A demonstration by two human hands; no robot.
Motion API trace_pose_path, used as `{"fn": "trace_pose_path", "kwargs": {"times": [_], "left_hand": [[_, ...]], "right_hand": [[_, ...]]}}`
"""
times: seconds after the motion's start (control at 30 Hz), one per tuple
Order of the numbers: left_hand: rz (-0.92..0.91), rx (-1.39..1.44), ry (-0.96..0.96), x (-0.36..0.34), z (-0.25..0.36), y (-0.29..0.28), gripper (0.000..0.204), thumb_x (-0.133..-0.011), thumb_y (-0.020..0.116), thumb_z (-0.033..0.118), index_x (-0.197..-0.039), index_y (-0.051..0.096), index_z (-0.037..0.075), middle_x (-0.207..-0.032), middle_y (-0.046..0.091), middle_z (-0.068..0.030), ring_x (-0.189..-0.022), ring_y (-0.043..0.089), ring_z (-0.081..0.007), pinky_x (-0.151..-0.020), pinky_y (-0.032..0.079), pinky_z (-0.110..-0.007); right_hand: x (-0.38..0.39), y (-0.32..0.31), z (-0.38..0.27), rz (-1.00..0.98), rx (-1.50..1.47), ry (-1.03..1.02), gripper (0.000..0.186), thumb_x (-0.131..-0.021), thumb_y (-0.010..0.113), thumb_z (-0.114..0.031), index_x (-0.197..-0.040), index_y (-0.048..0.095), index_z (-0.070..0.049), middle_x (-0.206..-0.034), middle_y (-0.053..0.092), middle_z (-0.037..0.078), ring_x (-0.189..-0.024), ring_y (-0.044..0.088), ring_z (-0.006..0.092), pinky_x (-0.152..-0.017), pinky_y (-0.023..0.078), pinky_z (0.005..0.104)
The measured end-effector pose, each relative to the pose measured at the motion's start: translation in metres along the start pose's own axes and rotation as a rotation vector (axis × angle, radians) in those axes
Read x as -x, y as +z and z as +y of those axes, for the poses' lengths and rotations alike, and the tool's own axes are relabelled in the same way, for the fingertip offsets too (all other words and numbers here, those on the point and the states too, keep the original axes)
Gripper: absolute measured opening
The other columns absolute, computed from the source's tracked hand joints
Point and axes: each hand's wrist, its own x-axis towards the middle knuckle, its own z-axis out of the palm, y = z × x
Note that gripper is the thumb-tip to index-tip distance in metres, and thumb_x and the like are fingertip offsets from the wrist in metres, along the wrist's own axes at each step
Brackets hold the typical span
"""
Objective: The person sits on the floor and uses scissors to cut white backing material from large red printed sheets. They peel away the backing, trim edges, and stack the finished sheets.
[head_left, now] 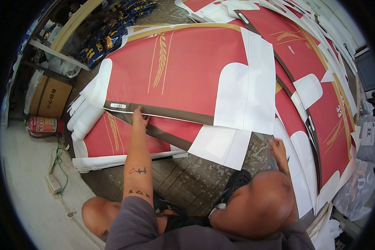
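My left hand (140, 116) grips the lower brown edge of the top red printed sheet (196, 71), which has white end flaps and a gold wheat design. Beneath it, another red sheet (98, 137) with a brown band lies on a pile of similar sheets, partly hidden. My right hand (278, 146) is closed, with nothing visible in it, beside my raised right knee and near the white edges of the right-hand stack (329, 150).
A cardboard box (47, 96), red fire extinguisher (43, 127) and power strip (54, 184) are at the left, with dark blue packets (96, 52) above. Grey wrapped bundles (354, 191) sit at the far right. My knees and shoes are near the lower edge.
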Motion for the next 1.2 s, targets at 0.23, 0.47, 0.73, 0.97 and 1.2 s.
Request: {"fn": "trace_pose_path", "kwargs": {"times": [0.23,0.47,0.73,0.97,1.2], "left_hand": [[-0.119,-0.081,-0.088,0.038,-0.025,0.032,0.019,-0.093,0.063,0.031,-0.103,0.057,0.016,-0.095,0.056,-0.0024,-0.089,0.053,-0.0193,-0.072,0.047,-0.030],[-0.222,-0.186,0.004,0.074,-0.027,0.083,0.010,-0.096,0.058,0.016,-0.101,0.057,0.008,-0.090,0.061,-0.0041,-0.076,0.062,-0.0189,-0.068,0.059,-0.034],[-0.431,-0.249,0.163,0.138,0.032,0.098,0.009,-0.092,0.059,0.008,-0.099,0.058,0.003,-0.093,0.064,-0.0079,-0.088,0.065,-0.0215,-0.082,0.059,-0.040],[-0.122,-0.244,0.176,0.096,0.050,0.006,0.024,-0.089,0.066,0.020,-0.108,0.061,0.006,-0.092,0.063,-0.0097,-0.095,0.063,-0.0247,-0.085,0.052,-0.040],[0.484,-0.274,0.196,0.057,0.007,-0.030,0.085,-0.072,0.079,0.011,-0.138,0.030,-0.010,-0.140,0.040,-0.0265,-0.120,0.051,-0.0369,-0.098,0.051,-0.044]], "right_hand": [[-0.130,0.048,0.009,0.178,-0.731,0.146,0.028,-0.077,0.076,-0.017,-0.092,0.058,-0.002,-0.083,0.065,0.006,-0.072,0.063,0.0216,-0.074,0.054,0.0419],[-0.109,0.059,-0.052,0.285,0.089,-0.134,0.052,-0.082,0.077,-0.020,-0.124,0.051,-0.004,-0.120,0.059,0.015,-0.109,0.058,0.0285,-0.091,0.046,0.0465],[-0.013,0.093,-0.176,0.145,0.795,-0.908,0.055,-0.078,0.072,-0.016,-0.129,0.052,-0.007,-0.118,0.057,0.011,-0.114,0.053,0.0288,-0.095,0.040,0.0447],[0.018,0.108,-0.207,-0.247,0.688,-1.309,0.012,-0.078,0.058,-0.006,-0.090,0.061,-0.004,-0.084,0.060,0.010,-0.080,0.061,0.0259,-0.069,0.050,0.0388],[0.075,0.143,-0.176,-0.460,0.768,-1.146,0.022,-0.078,0.062,-0.008,-0.098,0.058,-0.002,-0.097,0.058,0.012,-0.090,0.060,0.0286,-0.075,0.048,0.0404]]}}
